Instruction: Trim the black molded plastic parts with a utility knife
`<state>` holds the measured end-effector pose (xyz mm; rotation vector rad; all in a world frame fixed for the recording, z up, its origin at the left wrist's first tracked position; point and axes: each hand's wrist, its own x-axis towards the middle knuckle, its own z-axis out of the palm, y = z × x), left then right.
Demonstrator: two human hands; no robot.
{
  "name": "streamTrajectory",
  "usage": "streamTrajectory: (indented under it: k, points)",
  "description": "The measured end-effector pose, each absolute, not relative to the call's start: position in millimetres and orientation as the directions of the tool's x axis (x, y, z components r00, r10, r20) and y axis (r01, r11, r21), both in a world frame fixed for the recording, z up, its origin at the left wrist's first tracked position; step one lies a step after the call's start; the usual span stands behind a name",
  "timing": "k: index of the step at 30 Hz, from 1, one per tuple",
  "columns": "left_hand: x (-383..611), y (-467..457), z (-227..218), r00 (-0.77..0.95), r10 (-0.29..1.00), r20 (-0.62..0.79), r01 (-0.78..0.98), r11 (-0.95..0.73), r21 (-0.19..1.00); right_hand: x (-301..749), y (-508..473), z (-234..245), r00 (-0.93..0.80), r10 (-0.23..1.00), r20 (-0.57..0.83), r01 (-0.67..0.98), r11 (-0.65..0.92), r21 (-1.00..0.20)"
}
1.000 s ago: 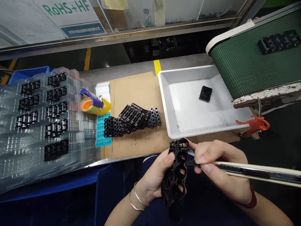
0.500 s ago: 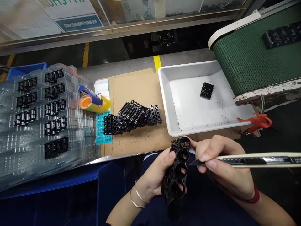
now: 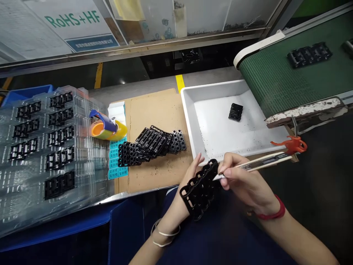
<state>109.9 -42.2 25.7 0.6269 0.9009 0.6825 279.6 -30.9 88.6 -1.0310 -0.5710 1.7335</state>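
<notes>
- Counter (image 3: 143, 88) seen from above, with a glass-fronted panel bearing a "RoHS+HF" sign (image 3: 71, 20) beyond it.
- Green woven conveyor belt (image 3: 275, 79) at upper right, carrying rows of black moulded parts (image 3: 309, 55).
- Clear plastic blister tray (image 3: 33, 217) at left, its pockets filled with black parts in two columns.
- White plastic tray (image 3: 215, 88) at centre right, speckled with black flecks; one small black part (image 3: 235, 112) lies on its floor.
- Cardboard sheet (image 3: 154, 110) between the two trays, bearing a heap of black parts (image 3: 151, 143) and a strip of blue labels (image 3: 118, 158).
- Roll of yellow tape (image 3: 118, 131) with a blue-handled dispenser, beside the blister tray.
- Left hand (image 3: 176, 195): open, fingers spread upward, supporting the black ladder-shaped part (image 3: 200, 189) from beneath.
- Black ladder-shaped part: held above the lap, just short of the white tray's near corner; long axis runs from lower left to upper right.
- Right hand (image 3: 242, 180): closed in a pencil grip on a utility knife (image 3: 264, 162), and nearer the part's upper-right end.
- Knife blade (image 3: 217, 177): at the part's right edge, handle trailing up and right; contact cannot be told.
</notes>
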Motion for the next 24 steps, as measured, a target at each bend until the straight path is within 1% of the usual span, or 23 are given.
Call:
streamTrajectory:
  k: [1,2,3,4,5,6,7,9,10,12,15,18,20,24]
  points:
    - [105.9,-41.0,27.1,0.434,0.822,-0.37,-0.194,0.486,0.852,279.1,-29.8,88.3,-0.129,0.901,-0.415,-0.529,-0.416,-0.74]
    - [101.8,-39.8,29.2,0.456,0.862,-0.22,-0.144,0.316,0.938,278.5,-29.2,88.6,-0.128,0.886,-0.445,-0.543,-0.438,-0.717]
    - [98.1,-38.6,32.0,0.481,0.874,-0.073,-0.114,0.144,0.983,277.7,-29.3,89.4,-0.133,0.874,-0.467,-0.557,-0.455,-0.694]
    - [95.0,-37.5,35.4,0.502,0.864,0.04,-0.105,0.015,0.994,276.9,-30.2,90.7,-0.143,0.865,-0.481,-0.564,-0.47,-0.679]
    - [92.8,-36.6,39.0,0.509,0.855,0.102,-0.126,-0.043,0.991,276.3,-32.0,92.3,-0.149,0.863,-0.482,-0.561,-0.475,-0.677]
    - [91.5,-36.0,42.8,0.512,0.85,0.127,-0.154,-0.055,0.987,275.9,-34.6,94.1,-0.144,0.871,-0.471,-0.544,-0.467,-0.697]
    - [91.0,-35.8,46.4,0.508,0.851,0.129,-0.176,-0.044,0.983,275.8,-37.8,96.0,-0.126,0.888,-0.443,-0.507,-0.441,-0.74]
    - [91.5,-36.2,52.4,0.499,0.857,0.128,-0.183,-0.04,0.982,276.0,-45.3,100.0,-0.071,0.94,-0.334,-0.391,-0.334,-0.858]
    - [92.1,-36.7,54.9,0.491,0.861,0.132,-0.164,-0.057,0.985,276.0,-48.9,102.3,-0.048,0.964,-0.263,-0.326,-0.264,-0.908]
    - [93.2,-38.3,59.0,0.475,0.871,0.128,-0.094,-0.095,0.991,274.8,-54.2,107.6,-0.047,0.988,-0.144,-0.209,-0.151,-0.966]
    - [94.3,-40.5,64.4,0.48,0.873,0.084,-0.027,-0.081,0.996,269.9,-55.9,116.3,-0.1,0.994,-0.045,-0.055,-0.05,-0.997]
    - [94.3,-41.3,68.8,0.487,0.872,0.054,-0.002,-0.061,0.998,266.0,-53.8,121.2,-0.128,0.991,0.025,0.098,0.038,-0.994]
    - [93.6,-41.1,70.4,0.49,0.871,0.038,0.016,-0.053,0.998,266.1,-53.1,120.9,-0.162,0.986,0.049,0.156,0.074,-0.985]
    - [91.9,-41.0,71.8,0.503,0.864,0.014,0.016,-0.026,1.0,269.3,-54.3,116.6,-0.223,0.973,0.063,0.21,0.111,-0.971]
